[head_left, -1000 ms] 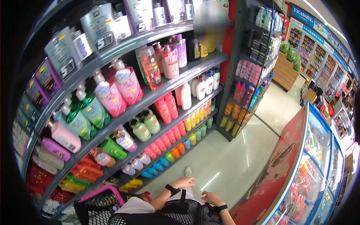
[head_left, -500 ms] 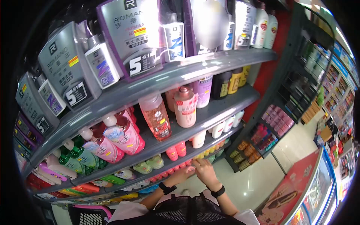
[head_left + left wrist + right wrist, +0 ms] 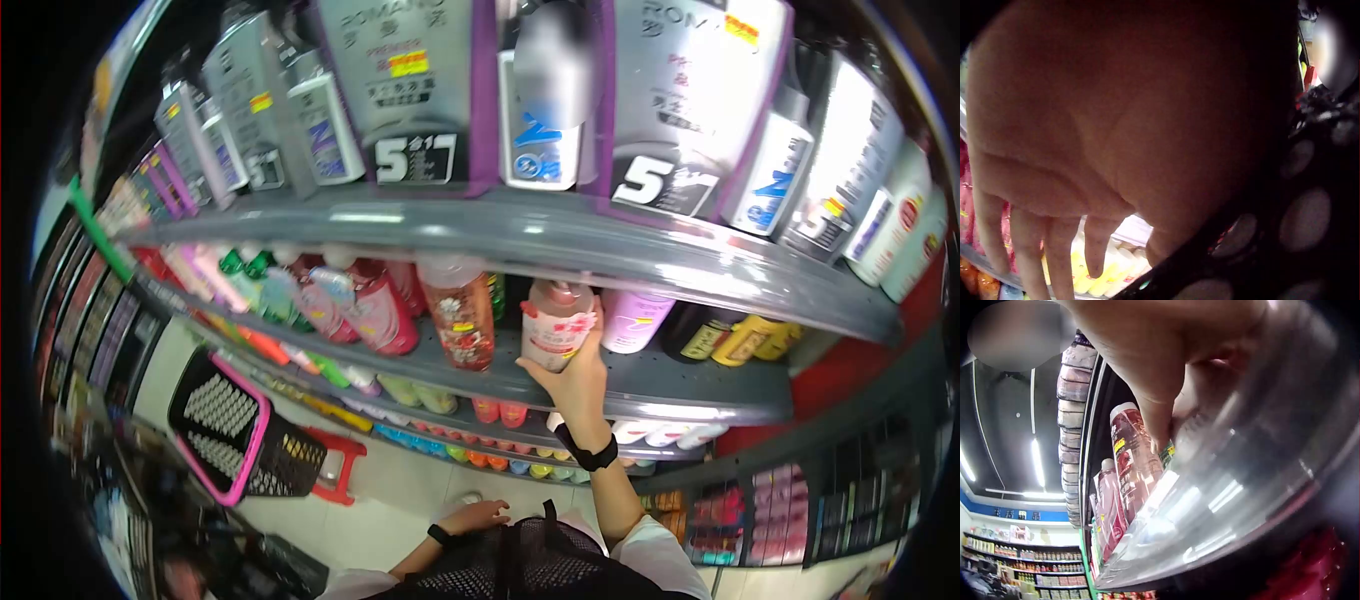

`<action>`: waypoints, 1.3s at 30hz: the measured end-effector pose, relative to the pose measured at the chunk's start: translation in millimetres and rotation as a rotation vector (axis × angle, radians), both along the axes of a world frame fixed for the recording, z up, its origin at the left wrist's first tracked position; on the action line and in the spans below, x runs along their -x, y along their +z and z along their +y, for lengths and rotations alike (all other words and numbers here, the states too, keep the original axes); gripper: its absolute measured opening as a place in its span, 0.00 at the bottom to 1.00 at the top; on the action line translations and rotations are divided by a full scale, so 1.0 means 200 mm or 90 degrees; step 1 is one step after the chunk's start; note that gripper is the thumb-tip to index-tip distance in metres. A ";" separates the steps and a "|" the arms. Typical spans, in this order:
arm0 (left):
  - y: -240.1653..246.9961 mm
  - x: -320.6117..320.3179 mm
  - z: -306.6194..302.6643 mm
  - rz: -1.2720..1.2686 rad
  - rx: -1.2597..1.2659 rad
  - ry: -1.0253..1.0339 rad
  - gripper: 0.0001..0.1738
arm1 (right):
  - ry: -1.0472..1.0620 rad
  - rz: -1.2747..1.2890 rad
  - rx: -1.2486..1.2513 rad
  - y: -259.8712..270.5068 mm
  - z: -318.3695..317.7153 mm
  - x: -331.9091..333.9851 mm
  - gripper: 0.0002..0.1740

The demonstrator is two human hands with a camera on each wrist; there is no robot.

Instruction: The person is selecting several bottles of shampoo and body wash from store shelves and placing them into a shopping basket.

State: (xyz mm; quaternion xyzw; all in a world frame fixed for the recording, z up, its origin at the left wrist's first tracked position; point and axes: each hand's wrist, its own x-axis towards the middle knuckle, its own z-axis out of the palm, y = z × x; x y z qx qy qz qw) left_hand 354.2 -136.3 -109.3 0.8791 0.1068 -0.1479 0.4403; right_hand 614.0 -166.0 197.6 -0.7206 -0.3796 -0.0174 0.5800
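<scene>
A pale pink pump bottle (image 3: 553,328) stands on the middle shelf, its top partly hidden under the shelf above. My right hand (image 3: 580,385) grips it, thumb at the front left and fingers along its right side. Left of it is a clear bottle of reddish liquid (image 3: 460,315), which shows past my thumb in the right wrist view. A lilac bottle (image 3: 635,318) stands close by my right fingers. Low in front of my body, my left hand (image 3: 478,515) hangs with loose fingers and holds nothing; its palm (image 3: 1097,125) fills the left wrist view.
The grey upper shelf edge (image 3: 500,225) runs right above my right hand, with large silver shampoo boxes (image 3: 410,100) on it. Pink bottles (image 3: 372,310) line the shelf to the left. A black shopping basket with a pink rim (image 3: 258,450) stands on the floor at left.
My hands were together in front of me half a second ago. The right has reached up to the pink pump bottle, and the left has dropped. My view has turned to face the shelves.
</scene>
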 end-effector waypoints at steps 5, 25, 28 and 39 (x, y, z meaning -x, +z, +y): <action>0.05 0.14 -0.45 0.057 -0.082 0.173 0.29 | -0.092 -0.053 0.003 -0.01 -0.06 0.04 0.62; 0.59 0.27 -1.00 -0.222 0.006 0.604 0.17 | 0.570 -0.079 -0.149 -0.60 -0.71 0.36 0.53; 0.76 0.36 -0.95 -0.290 0.011 0.729 0.16 | 0.662 -0.048 -0.114 -0.75 -0.85 0.51 0.53; 1.16 1.12 -0.99 -0.394 0.278 0.892 0.19 | 0.866 -0.053 0.123 -0.81 -0.76 1.35 0.49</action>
